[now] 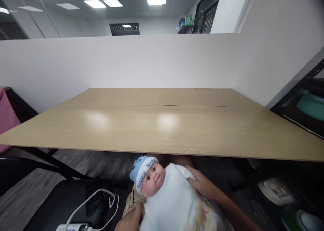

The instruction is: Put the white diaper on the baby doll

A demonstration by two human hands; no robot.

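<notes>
One doll (155, 179), one cap (143, 172); right hand (201, 183) grips one wrap (170, 199), left hand (138, 214) too hidden to judge

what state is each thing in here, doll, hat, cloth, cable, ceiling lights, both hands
doll: face up, body wrapped
hat: on the doll's head
cloth: wrapped around the doll
cable: loosely looped
ceiling lights: lit
left hand: beside the cloth, partly hidden, grip unclear
right hand: on the cloth, fingers partly hidden, grip unclear
</notes>
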